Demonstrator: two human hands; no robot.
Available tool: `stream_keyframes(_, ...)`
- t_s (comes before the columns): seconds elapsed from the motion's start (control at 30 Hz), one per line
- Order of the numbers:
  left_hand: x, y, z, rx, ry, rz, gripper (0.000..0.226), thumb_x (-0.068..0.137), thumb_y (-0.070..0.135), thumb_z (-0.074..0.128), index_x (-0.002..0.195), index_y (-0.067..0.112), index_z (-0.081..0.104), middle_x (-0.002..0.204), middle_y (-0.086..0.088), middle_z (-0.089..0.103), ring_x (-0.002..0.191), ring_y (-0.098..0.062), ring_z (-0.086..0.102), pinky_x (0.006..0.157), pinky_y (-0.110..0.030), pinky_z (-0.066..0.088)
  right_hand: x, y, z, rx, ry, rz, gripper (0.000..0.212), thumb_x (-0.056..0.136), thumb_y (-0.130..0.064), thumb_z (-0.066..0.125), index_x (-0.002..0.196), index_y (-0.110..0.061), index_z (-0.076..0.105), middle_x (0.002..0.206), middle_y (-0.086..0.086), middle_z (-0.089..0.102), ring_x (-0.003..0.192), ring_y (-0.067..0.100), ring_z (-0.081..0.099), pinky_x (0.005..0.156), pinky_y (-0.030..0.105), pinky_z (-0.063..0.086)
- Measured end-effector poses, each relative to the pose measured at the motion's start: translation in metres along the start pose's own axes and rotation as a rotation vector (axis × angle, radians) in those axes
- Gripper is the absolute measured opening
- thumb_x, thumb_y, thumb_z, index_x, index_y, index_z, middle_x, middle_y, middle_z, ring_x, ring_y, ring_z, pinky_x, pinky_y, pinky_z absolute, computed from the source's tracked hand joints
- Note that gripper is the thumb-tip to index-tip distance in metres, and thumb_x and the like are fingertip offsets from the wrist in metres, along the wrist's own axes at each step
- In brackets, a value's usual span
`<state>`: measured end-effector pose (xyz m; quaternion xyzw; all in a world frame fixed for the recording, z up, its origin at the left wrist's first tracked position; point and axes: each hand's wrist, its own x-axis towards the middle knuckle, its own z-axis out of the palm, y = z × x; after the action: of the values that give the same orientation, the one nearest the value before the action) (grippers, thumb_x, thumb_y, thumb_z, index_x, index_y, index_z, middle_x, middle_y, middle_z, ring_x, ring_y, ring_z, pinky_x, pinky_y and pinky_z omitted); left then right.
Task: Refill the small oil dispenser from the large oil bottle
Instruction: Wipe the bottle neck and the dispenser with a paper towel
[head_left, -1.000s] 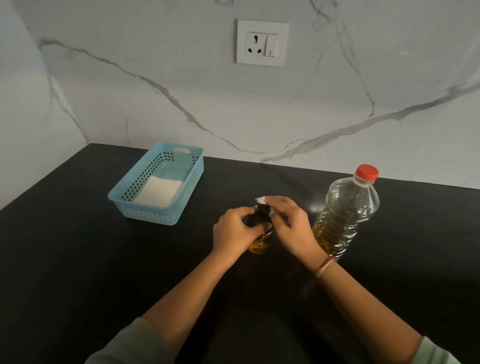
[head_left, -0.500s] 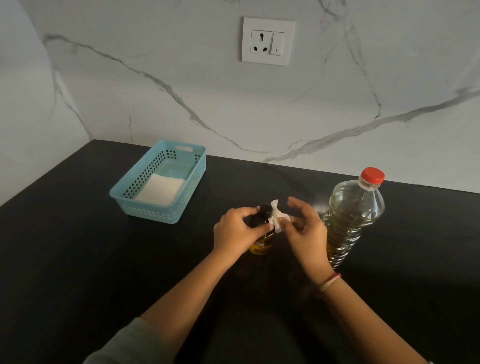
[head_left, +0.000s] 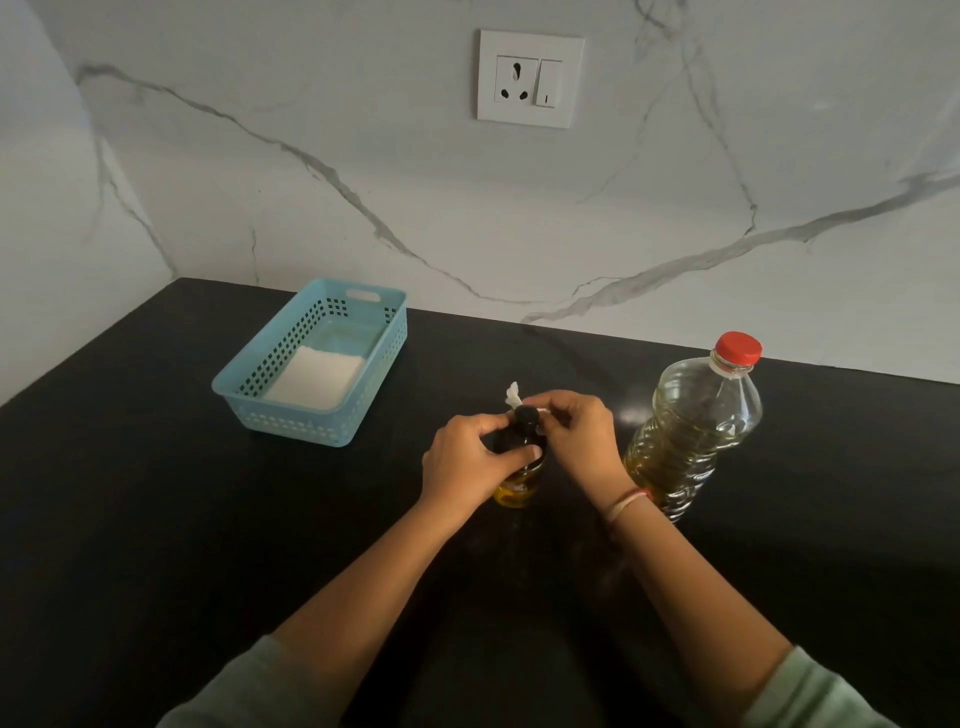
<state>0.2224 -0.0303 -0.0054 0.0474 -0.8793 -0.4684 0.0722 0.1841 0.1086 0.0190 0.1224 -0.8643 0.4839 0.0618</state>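
Head view, left hand (head_left: 470, 457) gripping small dark dispenser (head_left: 519, 467) (yellow oil low), right hand (head_left: 582, 436) pinching tissue (head_left: 513, 396)

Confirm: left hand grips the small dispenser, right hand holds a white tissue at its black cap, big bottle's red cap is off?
Not quite. The head view shows the large oil bottle with its red cap on. The rest holds: left hand on the small dispenser, right hand with the tissue.

Black counter (head_left: 156, 519); turquoise basket (head_left: 387, 358) (perforated); red-capped bottle (head_left: 696, 431); grey-veined white wall (head_left: 311, 208).
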Motion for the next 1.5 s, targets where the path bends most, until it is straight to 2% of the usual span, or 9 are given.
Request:
stream_keyframes(0.13,0.001,0.001,-0.001,0.023,-0.004,-0.014,0.050,0.068,0.048,0.079,0.114,0.033,0.067,0.106,0.014,0.070,0.104,-0.005,0.061,0.086,-0.043,0.053,-0.013,0.006,-0.002,-0.051,0.044,-0.023,0.029,0.085,0.007,0.057,0.098,-0.013,0.074,0.089,-0.008,0.067,0.079,0.002,0.061,0.069,0.002,0.043)
stream_keyframes(0.3,0.001,0.003,-0.001,0.055,-0.011,-0.030,0.053,0.069,0.050,0.078,0.118,0.032,0.065,0.114,0.014,0.067,0.114,-0.007,0.057,0.091,-0.044,0.050,-0.029,0.013,-0.006,-0.082,0.117,-0.045,0.026,0.083,0.007,0.059,0.094,-0.013,0.072,0.084,-0.004,0.069,0.071,0.005,0.062,0.064,0.004,0.045)
stream_keyframes(0.5,0.001,0.007,-0.003,0.102,-0.020,-0.052,0.051,0.069,0.054,0.076,0.116,0.036,0.065,0.105,0.015,0.069,0.100,-0.006,0.061,0.079,-0.038,0.053,0.002,-0.001,0.002,-0.052,0.037,-0.036,0.025,0.081,0.010,0.055,0.091,-0.013,0.058,0.078,-0.005,0.065,0.074,0.009,0.064,0.066,0.019,0.051)
stream_keyframes(0.63,0.002,0.010,-0.005,0.145,-0.014,-0.083,0.052,0.067,0.059,0.075,0.114,0.038,0.066,0.107,0.016,0.069,0.103,-0.007,0.059,0.082,-0.038,0.049,-0.002,0.005,-0.003,-0.051,0.026,-0.029,0.027,0.082,0.005,0.060,0.097,-0.017,0.054,0.076,-0.012,0.066,0.069,-0.005,0.060,0.062,0.004,0.044)
stream_keyframes(0.8,0.004,0.012,-0.007,0.139,-0.043,-0.100,0.054,0.067,0.056,0.076,0.116,0.037,0.065,0.116,0.015,0.066,0.113,-0.010,0.056,0.091,-0.046,0.047,-0.023,0.014,-0.011,-0.026,0.063,-0.037,0.036,0.081,0.008,0.059,0.103,-0.020,0.055,0.078,-0.019,0.065,0.070,-0.008,0.062,0.064,0.005,0.046)
stream_keyframes(0.97,0.003,0.014,-0.009,0.123,-0.045,-0.102,0.050,0.068,0.055,0.076,0.114,0.037,0.067,0.114,0.016,0.067,0.114,-0.011,0.057,0.093,-0.049,0.046,-0.007,0.003,-0.001,-0.079,0.021,-0.064,0.032,0.084,0.010,0.052,0.108,-0.009,0.061,0.094,-0.001,0.067,0.080,0.003,0.061,0.067,-0.001,0.041)
stream_keyframes(1.17,0.002,0.015,-0.009,0.112,-0.044,-0.101,0.048,0.069,0.056,0.075,0.113,0.038,0.067,0.112,0.016,0.068,0.112,-0.012,0.057,0.093,-0.051,0.045,-0.011,0.002,0.000,-0.195,-0.011,-0.135,0.038,0.086,0.007,0.053,0.116,-0.011,0.066,0.108,0.007,0.068,0.099,0.015,0.062,0.083,0.009,0.041)
stream_keyframes(1.27,0.003,0.016,-0.009,0.118,-0.049,-0.105,0.050,0.067,0.057,0.076,0.112,0.038,0.066,0.115,0.016,0.067,0.115,-0.012,0.056,0.096,-0.053,0.043,-0.020,0.009,-0.004,-0.161,0.026,-0.111,0.035,0.087,0.006,0.053,0.112,-0.013,0.069,0.105,0.005,0.069,0.088,0.005,0.057,0.073,-0.002,0.038)
stream_keyframes(1.5,0.005,0.015,-0.010,0.179,-0.046,-0.076,0.048,0.068,0.058,0.075,0.111,0.039,0.067,0.104,0.014,0.070,0.103,-0.011,0.061,0.090,-0.050,0.046,0.004,-0.006,-0.005,-0.151,-0.132,-0.051,0.035,0.084,0.009,0.051,0.099,-0.015,0.072,0.095,-0.001,0.070,0.087,0.006,0.060,0.069,-0.004,0.038)
